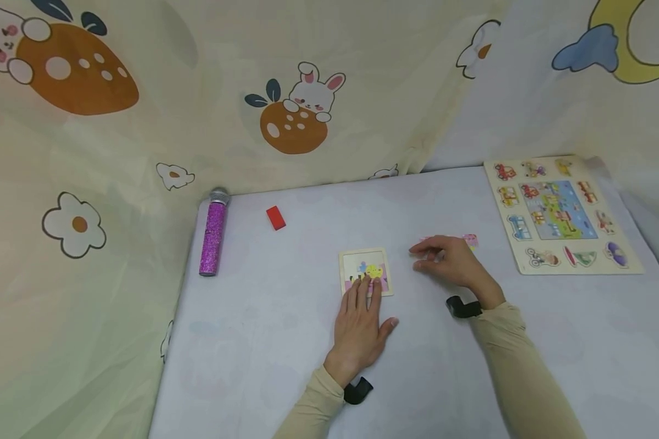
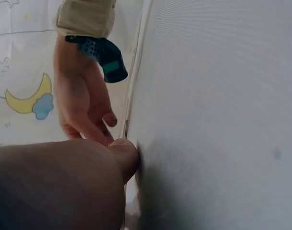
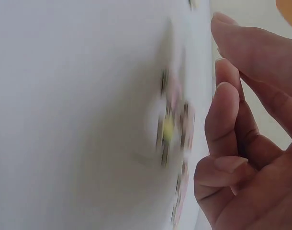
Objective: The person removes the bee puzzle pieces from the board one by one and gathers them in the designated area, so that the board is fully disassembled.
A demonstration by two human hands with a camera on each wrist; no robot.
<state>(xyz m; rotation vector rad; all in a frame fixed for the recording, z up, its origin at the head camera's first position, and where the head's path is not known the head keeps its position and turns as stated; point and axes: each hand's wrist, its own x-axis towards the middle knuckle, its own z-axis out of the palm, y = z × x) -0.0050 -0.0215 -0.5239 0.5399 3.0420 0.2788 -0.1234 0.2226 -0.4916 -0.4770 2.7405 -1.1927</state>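
A small square jigsaw puzzle (image 1: 364, 255) with a pale wooden border lies on the table, its lower part showing pink and yellow pieces. My left hand (image 1: 359, 326) rests on its near edge with straight fingers, covering part of the picture. To the right, my right hand (image 1: 445, 262) hovers above the table, its fingers loosely bent and nothing seen between them. Partly hidden behind that hand lie pink puzzle pieces (image 1: 471, 240). In the right wrist view the loose pieces (image 3: 170, 127) are blurred, below the bent fingers (image 3: 223, 115).
A larger wooden picture board (image 1: 576, 259) lies at the back right. A glittery purple microphone (image 1: 213, 238) lies at the left table edge, with a red block (image 1: 276, 217) to its right. A patterned curtain (image 1: 198, 122) hangs behind the white table (image 1: 252, 366).
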